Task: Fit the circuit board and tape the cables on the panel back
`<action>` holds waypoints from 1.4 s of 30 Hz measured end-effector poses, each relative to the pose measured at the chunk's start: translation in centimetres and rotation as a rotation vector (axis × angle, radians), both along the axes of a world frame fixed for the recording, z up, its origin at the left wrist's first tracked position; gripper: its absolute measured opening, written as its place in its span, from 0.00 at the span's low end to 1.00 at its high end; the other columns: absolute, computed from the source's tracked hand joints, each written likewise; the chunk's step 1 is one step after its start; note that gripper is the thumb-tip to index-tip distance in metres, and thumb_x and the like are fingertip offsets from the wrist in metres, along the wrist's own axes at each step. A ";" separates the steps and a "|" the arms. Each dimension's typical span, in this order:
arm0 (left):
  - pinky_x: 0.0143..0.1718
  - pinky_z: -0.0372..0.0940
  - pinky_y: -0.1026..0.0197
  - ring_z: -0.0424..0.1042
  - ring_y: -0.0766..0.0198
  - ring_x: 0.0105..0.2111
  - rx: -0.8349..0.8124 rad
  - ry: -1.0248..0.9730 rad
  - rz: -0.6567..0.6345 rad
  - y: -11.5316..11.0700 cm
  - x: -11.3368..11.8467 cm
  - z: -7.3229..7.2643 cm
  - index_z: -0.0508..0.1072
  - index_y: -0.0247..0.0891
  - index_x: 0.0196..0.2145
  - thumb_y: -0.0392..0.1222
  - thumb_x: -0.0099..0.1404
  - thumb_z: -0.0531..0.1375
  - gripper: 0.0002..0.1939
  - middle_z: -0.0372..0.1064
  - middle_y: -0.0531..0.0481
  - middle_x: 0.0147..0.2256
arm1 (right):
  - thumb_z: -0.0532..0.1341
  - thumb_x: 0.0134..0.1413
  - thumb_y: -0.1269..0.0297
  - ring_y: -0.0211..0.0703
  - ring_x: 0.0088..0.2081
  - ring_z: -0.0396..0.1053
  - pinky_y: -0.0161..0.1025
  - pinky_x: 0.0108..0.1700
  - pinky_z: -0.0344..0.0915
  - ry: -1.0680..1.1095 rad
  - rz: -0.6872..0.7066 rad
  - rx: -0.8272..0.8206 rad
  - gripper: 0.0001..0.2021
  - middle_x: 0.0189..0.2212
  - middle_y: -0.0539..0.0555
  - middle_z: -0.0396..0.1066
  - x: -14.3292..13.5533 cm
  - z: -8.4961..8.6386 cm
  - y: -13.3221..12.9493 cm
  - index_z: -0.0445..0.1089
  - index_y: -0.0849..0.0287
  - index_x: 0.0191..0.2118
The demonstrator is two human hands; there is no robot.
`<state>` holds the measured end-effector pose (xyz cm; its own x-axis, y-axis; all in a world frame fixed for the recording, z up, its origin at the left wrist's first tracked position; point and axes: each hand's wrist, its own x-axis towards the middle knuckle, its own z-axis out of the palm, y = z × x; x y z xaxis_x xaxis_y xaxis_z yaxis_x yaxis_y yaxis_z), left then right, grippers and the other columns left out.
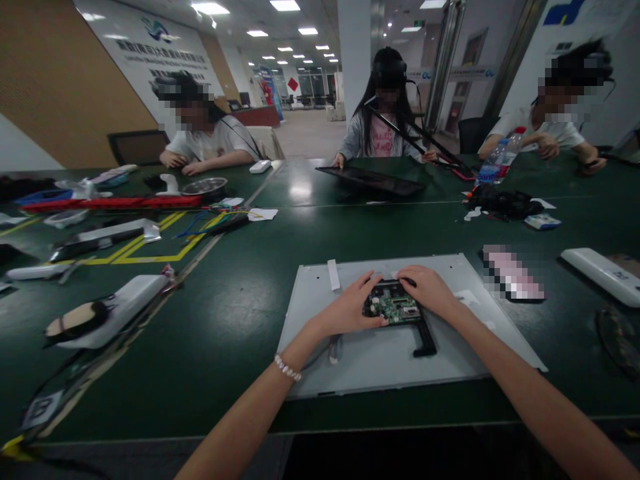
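Note:
A flat grey panel lies on the table in front of me. Over its middle is a green circuit board seated in a black plastic frame, whose arm sticks out toward me. My left hand is closed around the board's left side, thumb at the near edge and fingers at the far edge. With curled fingers, my right hand grips the frame's far right corner; its fingertips are partly hidden. A thin cable rests on the panel beside my left wrist, and a white strip lies near its far edge.
A phone and a white case lie to the right. At left are a white device, yellow tape lines and loose wires. Bottles stand beyond. Three people sit opposite; the middle one holds a dark panel.

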<state>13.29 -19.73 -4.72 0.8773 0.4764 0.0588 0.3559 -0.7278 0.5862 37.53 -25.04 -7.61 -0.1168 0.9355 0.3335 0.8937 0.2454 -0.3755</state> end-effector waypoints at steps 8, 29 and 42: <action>0.64 0.50 0.44 0.47 0.43 0.66 0.026 -0.007 0.000 0.0 0.2 -0.3 0.47 0.39 0.68 0.59 0.57 0.62 0.49 0.40 0.35 0.68 | 0.57 0.58 0.72 0.46 0.45 0.74 0.43 0.51 0.67 0.034 0.014 0.019 0.10 0.41 0.56 0.78 0.0 -0.2 0.2 0.76 0.57 0.40; 0.63 0.54 0.46 0.59 0.52 0.61 0.256 -0.146 0.487 4.5 -1.8 2.5 0.63 0.41 0.60 0.44 0.67 0.54 0.24 0.62 0.43 0.59 | 0.59 0.58 0.69 0.47 0.44 0.74 0.45 0.50 0.67 0.084 0.023 0.036 0.09 0.41 0.55 0.78 0.4 0.2 -0.2 0.77 0.56 0.40; 0.56 0.61 0.57 0.70 0.57 0.51 0.229 -0.109 0.454 8.2 -3.7 -2.5 0.73 0.39 0.52 0.37 0.63 0.55 0.20 0.72 0.46 0.51 | 0.54 0.63 0.63 0.51 0.47 0.72 0.48 0.53 0.65 0.094 -0.040 0.083 0.13 0.43 0.59 0.77 1.1 -0.2 -0.5 0.76 0.59 0.43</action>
<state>9.58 -11.54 -7.20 0.5678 0.7718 0.2862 0.6114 -0.6282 0.4812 38.65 -25.58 -7.79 -0.0447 0.9075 0.4177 0.8650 0.2443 -0.4383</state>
